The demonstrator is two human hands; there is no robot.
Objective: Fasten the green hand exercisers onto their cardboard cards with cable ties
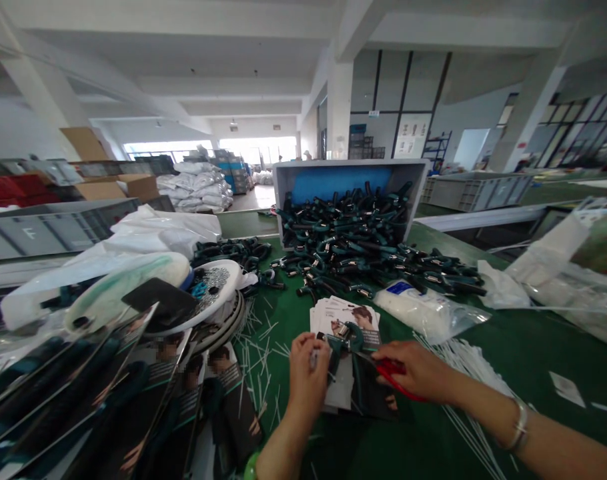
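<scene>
Dark green-handled pliers (352, 343) with a bright metal spring part lie on a stack of printed cards (331, 312) in front of me. At the pliers' left side my left hand (308, 367) has its fingers pinched together; what they hold is hidden. My right hand (413, 367) is closed around red-handled cutters (396, 379), whose metal tip points left and reaches the pliers. White cable ties (476, 380) lie in a bundle under my right forearm. Loose white tie pieces (261, 360) are scattered left of the cards.
A tipped grey crate (351, 164) spills a heap of pliers (343, 240) onto the green table. Carded pliers (148, 393) pile up at the left, beside a white round tub (218, 287) of small metal parts. A plastic bag (423, 307) lies right of the cards.
</scene>
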